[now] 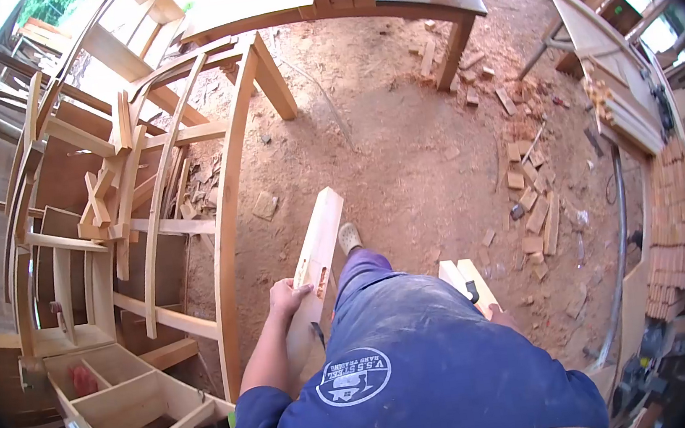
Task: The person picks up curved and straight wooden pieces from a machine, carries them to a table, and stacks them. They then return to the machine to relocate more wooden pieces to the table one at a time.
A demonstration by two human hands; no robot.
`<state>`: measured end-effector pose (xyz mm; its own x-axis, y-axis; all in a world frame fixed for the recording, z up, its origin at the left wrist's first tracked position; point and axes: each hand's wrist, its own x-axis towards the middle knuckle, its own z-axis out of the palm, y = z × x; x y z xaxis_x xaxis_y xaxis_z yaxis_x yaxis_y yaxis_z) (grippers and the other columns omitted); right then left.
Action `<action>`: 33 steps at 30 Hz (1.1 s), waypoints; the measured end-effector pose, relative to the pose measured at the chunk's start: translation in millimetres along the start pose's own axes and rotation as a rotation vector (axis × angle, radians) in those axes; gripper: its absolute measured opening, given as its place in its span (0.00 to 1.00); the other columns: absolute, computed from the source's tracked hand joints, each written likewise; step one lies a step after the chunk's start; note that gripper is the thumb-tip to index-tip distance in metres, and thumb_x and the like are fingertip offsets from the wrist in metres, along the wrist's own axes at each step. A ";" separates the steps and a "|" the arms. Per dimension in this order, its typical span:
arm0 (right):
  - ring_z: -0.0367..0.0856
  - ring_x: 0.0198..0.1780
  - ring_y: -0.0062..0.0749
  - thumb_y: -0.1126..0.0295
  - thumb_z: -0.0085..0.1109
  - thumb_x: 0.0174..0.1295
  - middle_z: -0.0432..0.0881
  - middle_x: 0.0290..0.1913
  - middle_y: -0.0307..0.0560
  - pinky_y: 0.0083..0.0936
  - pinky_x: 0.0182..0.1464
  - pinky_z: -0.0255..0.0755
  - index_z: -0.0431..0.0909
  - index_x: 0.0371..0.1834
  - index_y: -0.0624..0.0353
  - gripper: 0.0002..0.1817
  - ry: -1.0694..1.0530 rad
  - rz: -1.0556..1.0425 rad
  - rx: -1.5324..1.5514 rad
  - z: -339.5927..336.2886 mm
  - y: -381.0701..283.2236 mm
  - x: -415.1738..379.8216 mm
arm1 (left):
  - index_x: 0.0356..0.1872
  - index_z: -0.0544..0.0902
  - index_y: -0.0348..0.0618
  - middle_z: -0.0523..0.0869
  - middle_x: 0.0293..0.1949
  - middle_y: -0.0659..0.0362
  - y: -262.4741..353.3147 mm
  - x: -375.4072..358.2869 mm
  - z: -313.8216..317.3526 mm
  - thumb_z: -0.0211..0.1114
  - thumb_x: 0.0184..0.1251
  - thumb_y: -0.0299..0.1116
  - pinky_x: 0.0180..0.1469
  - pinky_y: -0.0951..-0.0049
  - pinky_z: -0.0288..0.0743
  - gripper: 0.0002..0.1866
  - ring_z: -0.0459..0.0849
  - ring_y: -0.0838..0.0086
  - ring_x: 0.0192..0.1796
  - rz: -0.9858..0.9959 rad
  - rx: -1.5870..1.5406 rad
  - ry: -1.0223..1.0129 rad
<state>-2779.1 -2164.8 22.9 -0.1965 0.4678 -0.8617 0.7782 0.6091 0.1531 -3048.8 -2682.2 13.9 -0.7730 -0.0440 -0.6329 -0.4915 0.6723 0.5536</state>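
Observation:
My left hand (286, 296) is closed around a pale wooden post (323, 225) with slots cut in its face. The post slants forward beside my left leg, and a small dark piece shows lower down against it. On the other side, my right hand (502, 316), partly hidden by my body, is closed at the near end of two pale wooden pieces (470, 277) lying side by side. A dark mark or object sits on one of these pieces; I cannot make out what it is.
A curved wooden frame (231, 184) stands at left, near a compartmented wooden box (119, 400). Ahead is a table (455, 11) stacked with wood. Offcuts (536, 209) litter the dirt floor (403, 148) at right, before a long metal pipe (621, 267) and stacked wood strips (672, 227).

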 end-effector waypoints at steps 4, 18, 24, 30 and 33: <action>0.71 0.75 0.53 0.44 0.77 0.47 0.70 0.75 0.63 0.43 0.73 0.68 0.55 0.83 0.45 0.59 0.040 -0.034 0.081 -68.7 -92.5 13.7 | 0.45 0.90 0.39 0.94 0.38 0.52 91.7 75.4 -95.7 0.84 0.48 0.44 0.48 0.68 0.83 0.25 0.92 0.69 0.39 0.184 0.077 0.042; 0.72 0.74 0.55 0.40 0.73 0.53 0.71 0.74 0.62 0.43 0.73 0.68 0.55 0.82 0.42 0.55 -0.034 -0.098 0.027 -273.4 -378.3 112.7 | 0.54 0.81 0.43 0.89 0.46 0.49 431.0 285.7 -397.0 0.76 0.50 0.32 0.61 0.54 0.75 0.26 0.86 0.51 0.55 0.447 0.917 0.175; 0.70 0.75 0.54 0.42 0.74 0.50 0.66 0.77 0.60 0.44 0.74 0.68 0.57 0.82 0.45 0.56 -0.110 -0.110 0.058 -382.5 -467.3 164.5 | 0.49 0.84 0.47 0.90 0.44 0.55 583.4 397.3 -451.1 0.72 0.53 0.29 0.62 0.58 0.73 0.19 0.88 0.61 0.54 0.732 1.347 0.085; 0.73 0.73 0.53 0.52 0.81 0.40 0.74 0.72 0.64 0.43 0.73 0.69 0.57 0.82 0.49 0.62 -0.018 -0.123 0.193 -478.8 -528.8 137.0 | 0.47 0.87 0.48 0.86 0.47 0.57 726.2 495.1 -458.2 0.73 0.55 0.32 0.65 0.61 0.72 0.16 0.86 0.66 0.57 0.775 1.724 -0.199; 0.73 0.73 0.55 0.55 0.82 0.42 0.74 0.71 0.64 0.44 0.73 0.70 0.55 0.82 0.49 0.61 0.021 -0.040 0.190 -517.6 -564.0 108.8 | 0.45 0.88 0.48 0.87 0.47 0.58 767.2 552.2 -464.7 0.76 0.55 0.36 0.63 0.62 0.74 0.15 0.86 0.67 0.55 0.862 1.830 -0.290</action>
<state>-3548.1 -2125.9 93.2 -0.2405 0.4599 -0.8548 0.8676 0.4966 0.0231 -4039.2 -2534.1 340.7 -0.3725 0.5966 -0.7108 0.9276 0.2625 -0.2657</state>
